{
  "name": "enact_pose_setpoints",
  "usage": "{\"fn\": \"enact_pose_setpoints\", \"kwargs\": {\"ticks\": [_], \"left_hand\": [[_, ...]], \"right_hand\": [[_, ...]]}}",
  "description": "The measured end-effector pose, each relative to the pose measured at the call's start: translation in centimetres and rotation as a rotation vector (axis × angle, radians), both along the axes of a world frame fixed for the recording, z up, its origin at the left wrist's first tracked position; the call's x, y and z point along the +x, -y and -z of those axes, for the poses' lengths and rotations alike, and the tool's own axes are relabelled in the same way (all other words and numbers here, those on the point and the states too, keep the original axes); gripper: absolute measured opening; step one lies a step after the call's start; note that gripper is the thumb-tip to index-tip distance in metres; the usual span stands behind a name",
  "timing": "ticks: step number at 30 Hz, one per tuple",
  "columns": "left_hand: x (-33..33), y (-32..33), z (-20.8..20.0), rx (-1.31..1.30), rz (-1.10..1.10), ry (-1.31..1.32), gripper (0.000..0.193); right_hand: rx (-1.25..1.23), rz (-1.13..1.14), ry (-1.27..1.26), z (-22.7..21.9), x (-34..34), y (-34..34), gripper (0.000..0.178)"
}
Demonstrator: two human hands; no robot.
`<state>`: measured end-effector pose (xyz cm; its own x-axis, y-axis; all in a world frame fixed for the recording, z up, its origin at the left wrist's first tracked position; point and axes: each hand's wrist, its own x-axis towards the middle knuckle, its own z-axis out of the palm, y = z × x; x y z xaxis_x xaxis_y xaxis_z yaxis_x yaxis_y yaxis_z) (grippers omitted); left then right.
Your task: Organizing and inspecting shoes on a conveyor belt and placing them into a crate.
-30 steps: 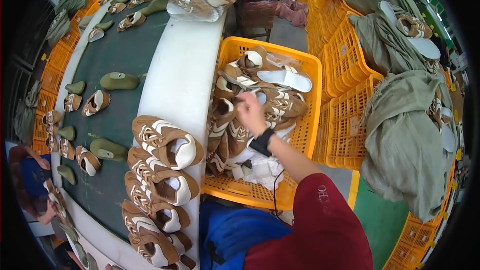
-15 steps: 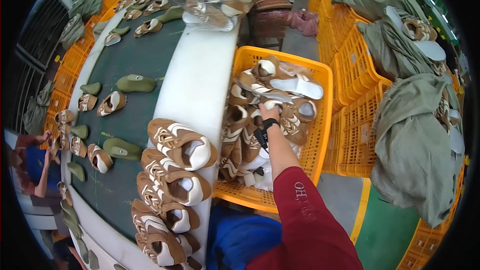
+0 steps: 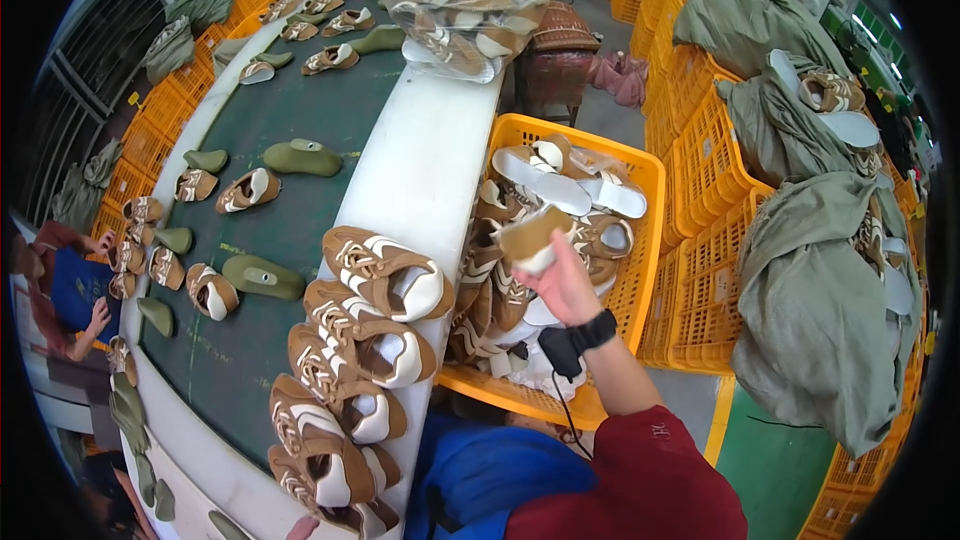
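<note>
My right hand (image 3: pixel 567 285) is over the yellow crate (image 3: pixel 647 290) and grips a brown-and-white shoe (image 3: pixel 540 237), slightly blurred, between thumb and fingers. Below it the crate holds a heap of similar shoes (image 3: pixel 477 325), some with pale flat undersides (image 3: pixel 545 182) turned up. To the left, brown-and-white shoes (image 3: pixel 383 265) stand in a row along the white ledge (image 3: pixel 400 155). Just a bit of my left hand (image 3: pixel 303 528) shows at the lower edge, near the closest shoes; its fingers are mostly hidden.
Beyond the ledge, a dark green belt (image 3: pixel 265 330) carries shoes and olive shoe lasts (image 3: pixel 302 158). A clear bag of shoes (image 3: pixel 465 5) sits at the ledge's far end. Stacked yellow crates (image 3: pixel 705 295) with grey-green cloths (image 3: pixel 815 290) line the right. A co-worker (image 3: pixel 75 290) is across the belt.
My right hand has come up out of the heap with a shoe and moved nearer to me. A bit of my left hand has appeared at the lower edge. The co-worker's hands have moved.
</note>
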<state>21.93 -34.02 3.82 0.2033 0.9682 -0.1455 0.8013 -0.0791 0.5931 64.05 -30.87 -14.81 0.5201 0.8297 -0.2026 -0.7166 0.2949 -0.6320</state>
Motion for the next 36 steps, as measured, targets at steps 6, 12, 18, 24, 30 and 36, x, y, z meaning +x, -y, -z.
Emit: {"fn": "enact_pose_setpoints", "kwargs": {"ticks": [6, 12, 18, 24, 30, 36], "left_hand": [[0.4, -0.4, 3.7, -0.069, 0.057, 0.662, 0.05], [-1.2, -0.4, 4.9, -0.012, -0.004, 1.19, 0.079], [-5.6, 0.9, 4.1, 0.041, -0.198, 1.124, 0.065], [-5.1, 0.8, 4.3, 0.167, -0.186, 0.924, 0.071], [-5.9, -1.5, 5.0, 0.231, -0.224, 0.648, 0.079], [-5.4, -3.2, 3.0, 0.87, -0.027, -0.24, 0.069]], "right_hand": [[0.298, -0.329, 1.882, -13.0, -11.6, 2.8, 0.034], [0.711, -0.621, 2.014, -17.1, -22.4, 3.0, 0.038], [0.914, -0.835, 1.573, -17.8, -26.7, 0.7, 0.046], [0.609, -0.449, 1.94, -17.6, -29.7, -1.4, 0.039], [0.604, -0.359, 1.578, -15.5, -30.5, -3.7, 0.018], [0.586, -0.474, 1.524, -16.0, -31.4, -3.8, 0.013]]}}
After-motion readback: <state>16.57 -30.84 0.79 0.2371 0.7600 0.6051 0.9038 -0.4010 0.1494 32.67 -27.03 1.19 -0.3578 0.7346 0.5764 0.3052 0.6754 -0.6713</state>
